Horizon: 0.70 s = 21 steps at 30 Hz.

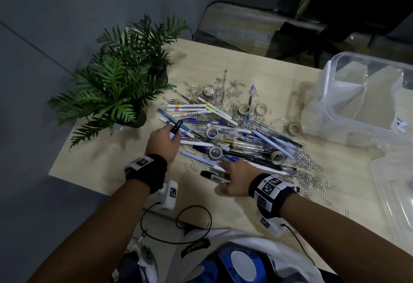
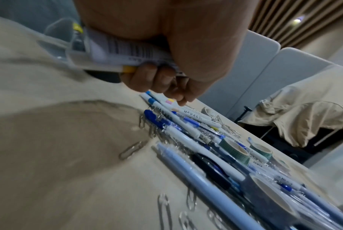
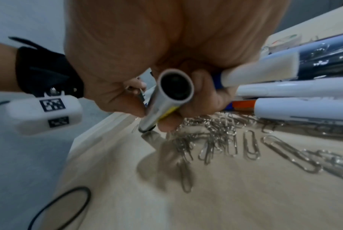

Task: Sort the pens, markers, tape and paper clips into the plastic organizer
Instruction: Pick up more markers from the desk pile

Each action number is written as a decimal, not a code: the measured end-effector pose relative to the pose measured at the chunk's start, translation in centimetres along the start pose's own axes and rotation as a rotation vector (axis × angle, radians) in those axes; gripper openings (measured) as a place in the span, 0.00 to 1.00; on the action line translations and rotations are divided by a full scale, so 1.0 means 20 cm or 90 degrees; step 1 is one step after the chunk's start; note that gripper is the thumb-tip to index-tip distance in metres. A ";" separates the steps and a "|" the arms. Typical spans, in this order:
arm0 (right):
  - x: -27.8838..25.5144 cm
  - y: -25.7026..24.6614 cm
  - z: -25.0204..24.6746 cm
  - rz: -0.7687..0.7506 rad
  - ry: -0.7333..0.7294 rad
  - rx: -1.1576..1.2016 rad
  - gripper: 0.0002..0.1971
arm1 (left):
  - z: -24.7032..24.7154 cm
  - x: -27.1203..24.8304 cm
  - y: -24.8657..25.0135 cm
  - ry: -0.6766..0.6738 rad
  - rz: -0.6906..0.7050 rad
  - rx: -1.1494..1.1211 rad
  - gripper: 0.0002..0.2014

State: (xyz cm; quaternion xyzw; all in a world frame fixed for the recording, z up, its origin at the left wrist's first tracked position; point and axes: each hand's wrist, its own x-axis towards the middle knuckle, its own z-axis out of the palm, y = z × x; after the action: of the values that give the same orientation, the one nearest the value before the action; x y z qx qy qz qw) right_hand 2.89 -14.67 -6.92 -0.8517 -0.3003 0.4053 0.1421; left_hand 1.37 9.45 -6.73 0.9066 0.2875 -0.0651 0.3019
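Black-capped marker (image 1: 175, 131) gripped in left hand (image 1: 163, 143), right hand (image 1: 234, 176) clutching another marker (image 1: 214, 176) — both over pen pile (image 1: 234, 139)

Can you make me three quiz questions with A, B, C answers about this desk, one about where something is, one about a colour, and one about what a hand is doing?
1. Where is the potted plant?
A. on the far left of the table
B. inside the organizer
C. on the chair

2. What colour is the cap of the marker in the left hand?
A. red
B. black
C. green

3. What is the right hand doing?
A. lying flat and holding nothing
B. pointing at the plant
C. gripping a black-capped marker

Answers:
1 A, it stands left of the pile.
2 B, the dark cap sticks out above the fingers.
3 C, the fingers curl round its barrel.
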 end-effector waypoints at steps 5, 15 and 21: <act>0.01 0.01 -0.14 -0.033 0.051 0.074 0.13 | -0.04 0.16 0.14 -0.025 0.143 0.141 0.12; 0.28 0.06 -0.48 0.077 0.207 0.036 0.09 | 0.00 0.41 0.28 -0.121 0.241 0.316 0.10; 0.43 0.08 -0.53 0.131 0.207 -0.105 0.09 | 0.03 0.45 0.26 -0.136 0.254 0.350 0.09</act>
State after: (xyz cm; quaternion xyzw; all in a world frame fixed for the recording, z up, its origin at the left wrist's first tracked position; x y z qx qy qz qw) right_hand 15.90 -10.56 -6.22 -0.9408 -0.2171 0.2488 0.0765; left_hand 11.75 9.94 -7.14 0.9804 0.0432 -0.1739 0.0817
